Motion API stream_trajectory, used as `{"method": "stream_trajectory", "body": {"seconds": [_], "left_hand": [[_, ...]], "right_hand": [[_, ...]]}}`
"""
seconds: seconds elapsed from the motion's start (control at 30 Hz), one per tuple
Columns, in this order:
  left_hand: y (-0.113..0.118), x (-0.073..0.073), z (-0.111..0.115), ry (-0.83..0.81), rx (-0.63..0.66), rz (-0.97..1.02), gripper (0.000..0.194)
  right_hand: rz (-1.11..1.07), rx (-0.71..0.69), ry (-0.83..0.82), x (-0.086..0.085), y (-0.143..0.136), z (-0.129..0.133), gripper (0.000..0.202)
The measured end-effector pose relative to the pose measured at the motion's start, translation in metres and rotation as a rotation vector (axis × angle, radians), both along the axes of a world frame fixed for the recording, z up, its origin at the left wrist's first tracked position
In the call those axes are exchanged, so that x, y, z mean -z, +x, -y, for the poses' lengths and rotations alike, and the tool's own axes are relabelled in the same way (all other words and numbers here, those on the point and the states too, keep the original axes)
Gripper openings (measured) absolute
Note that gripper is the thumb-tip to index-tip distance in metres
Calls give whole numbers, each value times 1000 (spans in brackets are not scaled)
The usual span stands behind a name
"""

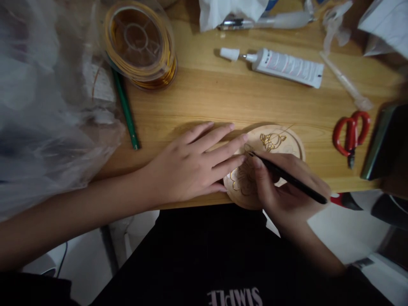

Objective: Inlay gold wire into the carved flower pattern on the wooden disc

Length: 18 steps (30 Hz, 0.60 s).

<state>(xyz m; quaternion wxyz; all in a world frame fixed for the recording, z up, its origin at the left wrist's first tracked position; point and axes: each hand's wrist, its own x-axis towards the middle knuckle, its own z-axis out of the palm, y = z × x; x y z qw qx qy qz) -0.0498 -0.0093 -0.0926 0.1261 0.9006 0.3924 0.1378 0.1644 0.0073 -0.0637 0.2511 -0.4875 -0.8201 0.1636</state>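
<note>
A round pale wooden disc (288, 135) with a raised rim lies at the table's front edge. Gold wire (270, 141) forms curled outlines on its upper part, and more scalloped gold lines show at its lower left. My left hand (194, 163) rests flat with fingers spread, its fingertips on the disc's left side. With closed fingers, my right hand (283, 182) grips slim black tweezers (296, 183), their tip at the disc's middle close to my left fingertips. A thin loop of wire seems to be at the tip. My right hand covers the disc's lower right.
A spool of gold wire (172, 70) stands at the upper left beside a green pencil (126, 110) and plastic bags (47, 106). Farther back lie a glue tube (288, 68) and a pen (237, 23). Red-handled cutters (352, 131) and a dark phone-like slab (384, 140) are right.
</note>
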Motion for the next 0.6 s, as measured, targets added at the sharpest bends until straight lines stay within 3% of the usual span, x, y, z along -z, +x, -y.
{"method": "stream_trajectory", "body": {"seconds": [0.23, 0.47, 0.6], "left_hand": [[1, 1, 0, 21, -10, -6, 49], [1, 1, 0, 46, -9, 8, 55], [1, 1, 0, 59, -7, 1, 56]], "right_hand": [[-107, -56, -59, 4, 15, -7, 24], [-110, -332, -116, 2, 26, -30, 31], [-128, -322, -164, 2, 23, -36, 24]]}}
